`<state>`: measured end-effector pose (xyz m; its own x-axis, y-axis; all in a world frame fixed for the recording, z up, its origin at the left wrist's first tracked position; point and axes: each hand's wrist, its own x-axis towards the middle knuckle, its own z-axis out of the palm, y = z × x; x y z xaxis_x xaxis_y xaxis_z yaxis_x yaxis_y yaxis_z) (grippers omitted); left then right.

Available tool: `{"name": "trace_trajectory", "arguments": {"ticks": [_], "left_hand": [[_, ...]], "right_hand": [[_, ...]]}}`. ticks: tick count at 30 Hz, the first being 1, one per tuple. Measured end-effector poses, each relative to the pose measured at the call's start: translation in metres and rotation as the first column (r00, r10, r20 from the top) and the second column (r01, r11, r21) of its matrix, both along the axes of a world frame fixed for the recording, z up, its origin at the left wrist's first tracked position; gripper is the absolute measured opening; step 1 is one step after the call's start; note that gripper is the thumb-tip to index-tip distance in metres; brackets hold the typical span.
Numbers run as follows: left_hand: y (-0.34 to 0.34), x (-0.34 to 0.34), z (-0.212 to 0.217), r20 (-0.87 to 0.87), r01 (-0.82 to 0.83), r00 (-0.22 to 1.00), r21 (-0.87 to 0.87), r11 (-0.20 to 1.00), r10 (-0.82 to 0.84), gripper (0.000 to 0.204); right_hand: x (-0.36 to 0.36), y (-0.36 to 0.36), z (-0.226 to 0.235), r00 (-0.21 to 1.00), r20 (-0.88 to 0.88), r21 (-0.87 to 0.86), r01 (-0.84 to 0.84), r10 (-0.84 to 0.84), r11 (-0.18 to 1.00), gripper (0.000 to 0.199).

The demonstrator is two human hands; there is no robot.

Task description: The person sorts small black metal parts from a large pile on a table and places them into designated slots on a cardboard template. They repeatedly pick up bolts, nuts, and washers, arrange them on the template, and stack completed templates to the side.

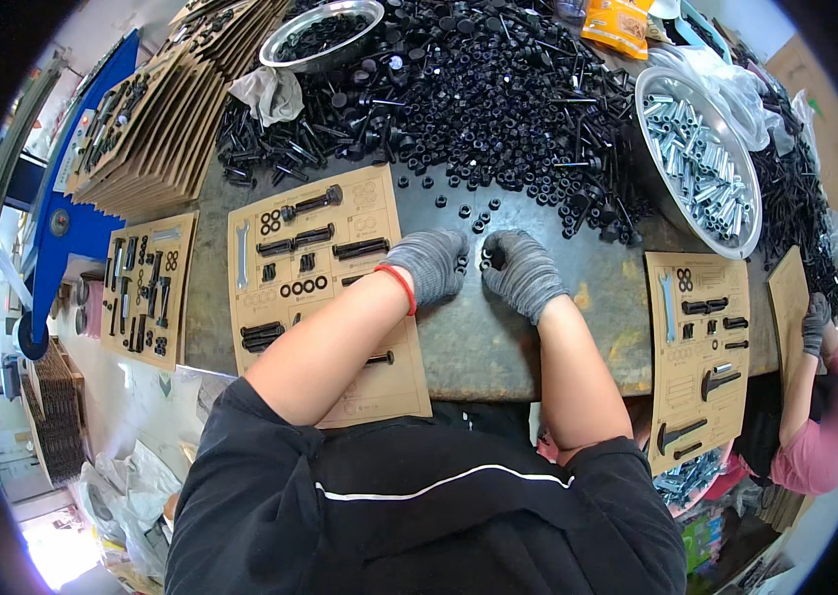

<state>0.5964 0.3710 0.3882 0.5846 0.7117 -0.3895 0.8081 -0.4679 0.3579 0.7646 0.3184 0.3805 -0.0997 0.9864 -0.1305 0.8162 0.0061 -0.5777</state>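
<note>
Both my hands wear grey knitted gloves and are close together over the metal table, fingers curled. My left hand (429,266), a red band at its wrist, is closed on small black nuts that show at its fingertips. Between the thumb and fingers of my right hand (526,274) are more black nuts (491,257). Just beyond the hands lie several loose black nuts (466,211). Under my left forearm is a brown cardboard sheet (379,382) carrying black bolts (312,202), a row of black rings (303,288) and a silver wrench (242,254).
A big heap of black nuts and bolts (478,109) covers the table's far side. A steel bowl (754,213) of silver sleeves stands right, another bowl (270,59) far left. More filled cards (702,347) flank me, with stacked cards (156,149) at left. A co-worker's gloved hand (816,322) is at far right.
</note>
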Motion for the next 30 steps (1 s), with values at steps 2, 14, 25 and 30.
{"name": "trace_trajectory", "arguments": {"ticks": [2,14,25,30], "left_hand": [[-0.001,0.002,0.011,-0.076,0.037,0.996,0.01,0.999,-0.036,0.042],[0.085,-0.129,-0.01,0.137,-0.156,0.987,0.676,0.721,0.085,0.032],[0.093,-0.136,-0.002,0.077,-0.161,0.987,0.465,0.871,0.141,0.049],[0.067,-0.13,0.01,0.374,-0.238,0.926,0.469,0.851,0.054,0.061]], "right_hand": [[-0.007,0.003,0.003,0.999,0.004,-0.065,0.032,-0.032,0.997,0.017],[-0.091,0.05,0.01,1.0,0.017,0.252,0.011,-0.016,0.968,0.026],[-0.147,0.15,-0.02,0.962,0.214,-0.155,-0.139,0.17,0.978,0.031],[-0.091,0.082,-0.003,0.987,-0.155,0.38,0.1,-0.043,0.92,0.035]]}}
